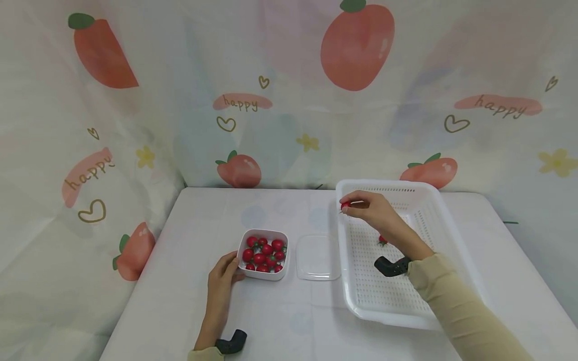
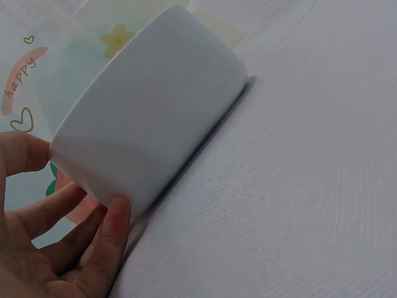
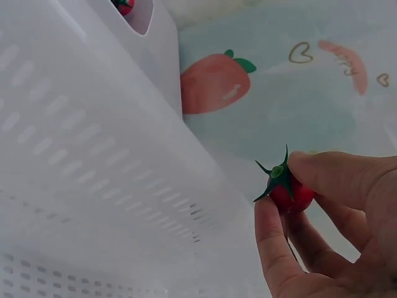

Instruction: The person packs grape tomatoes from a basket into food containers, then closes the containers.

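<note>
Between the thumb and fingers of my right hand (image 1: pixel 372 208) is a small cherry tomato (image 3: pixel 291 194) with a green stem cap. That hand is over the left rim of a white perforated basket (image 1: pixel 451 250). Another cherry tomato (image 1: pixel 382 240) lies inside the basket, partly hidden by the wrist. My left hand (image 1: pixel 222 273) holds the near left corner of a small white box (image 1: pixel 264 276), which stands on the table. In the left wrist view, the fingertips (image 2: pixel 121 208) press against the box's outer wall. Several red cherry tomatoes (image 1: pixel 259 258) fill the box.
A clear plastic lid (image 1: pixel 317 256) lies on the white table (image 1: pixel 280 321), between the box and the basket. Behind the table hangs a printed cloth (image 1: pixel 289 90) with fruit and hearts. Each wrist wears a black device (image 1: pixel 390 266).
</note>
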The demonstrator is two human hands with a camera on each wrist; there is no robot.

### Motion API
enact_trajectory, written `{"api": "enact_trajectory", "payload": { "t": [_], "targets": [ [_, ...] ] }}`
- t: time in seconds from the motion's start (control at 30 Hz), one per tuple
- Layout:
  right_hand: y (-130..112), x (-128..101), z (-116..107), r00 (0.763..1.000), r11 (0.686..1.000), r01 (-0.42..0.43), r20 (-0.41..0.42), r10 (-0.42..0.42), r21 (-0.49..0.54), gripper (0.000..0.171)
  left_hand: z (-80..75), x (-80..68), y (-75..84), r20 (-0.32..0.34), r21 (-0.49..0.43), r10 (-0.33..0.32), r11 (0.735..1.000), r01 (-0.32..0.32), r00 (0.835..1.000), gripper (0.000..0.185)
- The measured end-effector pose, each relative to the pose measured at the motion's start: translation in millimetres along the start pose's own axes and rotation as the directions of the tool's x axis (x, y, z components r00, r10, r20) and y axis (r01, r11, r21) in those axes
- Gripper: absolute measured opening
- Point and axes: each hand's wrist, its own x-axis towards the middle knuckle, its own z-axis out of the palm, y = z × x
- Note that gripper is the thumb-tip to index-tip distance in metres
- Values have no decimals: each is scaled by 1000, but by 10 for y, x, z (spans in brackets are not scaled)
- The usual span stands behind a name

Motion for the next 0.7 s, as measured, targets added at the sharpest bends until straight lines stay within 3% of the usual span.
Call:
{"api": "enact_trajectory", "payload": {
  "t": [0.7],
  "targets": [
    [-360,218,566,993,996,60,97,-66,69,23,0,36,-42,-7,0,-27,1000,27,1000,36]
  ]
}}
